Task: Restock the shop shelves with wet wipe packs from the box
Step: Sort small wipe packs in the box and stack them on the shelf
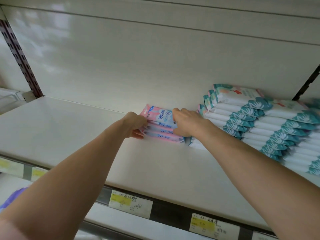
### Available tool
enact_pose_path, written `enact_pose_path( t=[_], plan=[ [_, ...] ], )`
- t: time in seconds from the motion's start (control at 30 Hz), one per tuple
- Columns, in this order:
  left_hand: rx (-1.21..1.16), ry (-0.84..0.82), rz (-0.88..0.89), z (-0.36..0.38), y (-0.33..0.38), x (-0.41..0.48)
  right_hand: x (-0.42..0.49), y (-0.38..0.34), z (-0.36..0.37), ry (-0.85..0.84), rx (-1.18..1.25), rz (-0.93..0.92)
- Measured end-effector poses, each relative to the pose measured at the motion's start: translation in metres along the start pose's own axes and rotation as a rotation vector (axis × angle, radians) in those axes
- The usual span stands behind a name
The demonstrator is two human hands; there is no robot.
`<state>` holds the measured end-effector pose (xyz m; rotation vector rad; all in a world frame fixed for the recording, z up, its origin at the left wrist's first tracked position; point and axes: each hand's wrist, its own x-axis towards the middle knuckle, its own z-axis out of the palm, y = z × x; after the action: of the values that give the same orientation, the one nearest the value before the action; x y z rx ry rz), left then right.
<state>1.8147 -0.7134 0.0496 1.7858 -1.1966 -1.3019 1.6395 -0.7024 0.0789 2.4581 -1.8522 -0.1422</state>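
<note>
Head view: pink wipe packs (162,129) held between left grip (136,126), right grip (187,124).

Both hands (135,124) (186,123) grip pink packs (161,126) on shelf (69,129).

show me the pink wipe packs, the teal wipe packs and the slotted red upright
pink wipe packs (163,131): head view, front edge of the middle pack.
teal wipe packs (237,99): head view, top pack's white face.
slotted red upright (19,55): head view, midway along its length.
</note>
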Motion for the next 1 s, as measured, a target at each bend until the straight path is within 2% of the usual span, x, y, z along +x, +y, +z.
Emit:
enact_pose_path(
  t=[0.4,0.83,1.0],
  plan=[
    [0.024,0.121,0.018,0.001,-0.005,0.002,0.002,-0.003,-0.005,-0.019,-0.033,-0.025],
    [0.041,0.037,0.018,-0.009,-0.006,-0.006,-0.003,-0.01,-0.01,-0.05,-0.145,-0.028],
    [0.048,0.132,0.056,-0.016,-0.001,-0.022,-0.006,-0.02,-0.024,0.003,-0.149,-0.088]
  ],
)
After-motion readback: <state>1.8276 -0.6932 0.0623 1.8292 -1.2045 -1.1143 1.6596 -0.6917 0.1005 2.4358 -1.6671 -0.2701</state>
